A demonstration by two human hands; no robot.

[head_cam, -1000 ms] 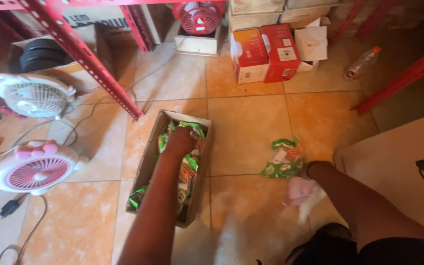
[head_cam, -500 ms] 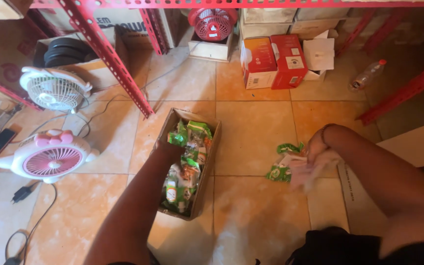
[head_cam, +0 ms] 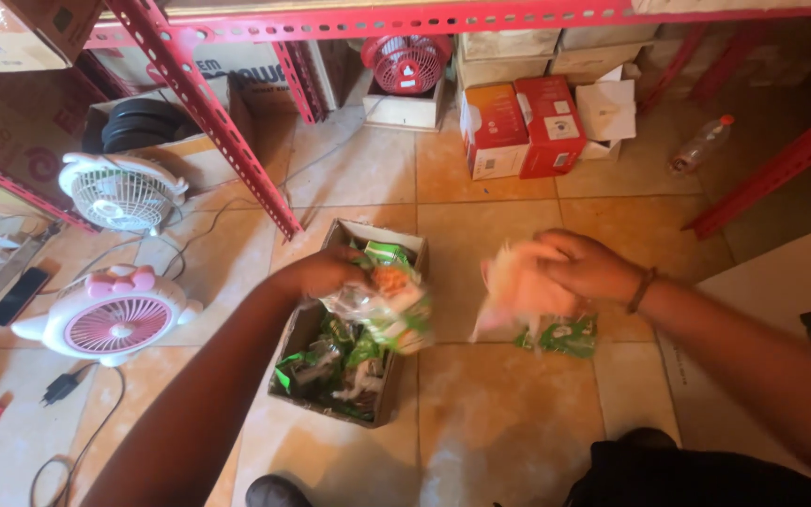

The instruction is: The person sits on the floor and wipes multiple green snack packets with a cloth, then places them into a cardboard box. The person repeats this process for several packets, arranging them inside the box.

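On tiled floor [head_cam: 490, 413] under red shelving [head_cam: 208, 113]: left hand [head_cam: 326, 272] grasps packet [head_cam: 391, 305]; right hand [head_cam: 584, 268] grips pink bag [head_cam: 518, 286].

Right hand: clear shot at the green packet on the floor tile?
Probably not yet: the right hand hovers above the green packet, nothing between, but it already holds a pinkish plastic bag.

I see green-and-white packets [head_cam: 344, 361] in a brown cardboard box [head_cam: 382, 413]. My left hand [head_cam: 326, 272] grips a clear packet [head_cam: 391, 305] printed green, orange and white; my right hand [head_cam: 589, 268] clutches a pale pink bag [head_cam: 518, 286]. The floor [head_cam: 509, 413] is mottled orange-tan tile. One fan [head_cam: 110, 319] is pink and white, another [head_cam: 119, 192] white. The shelf frame [head_cam: 204, 108] is red, and the boxes [head_cam: 523, 127] orange and red.
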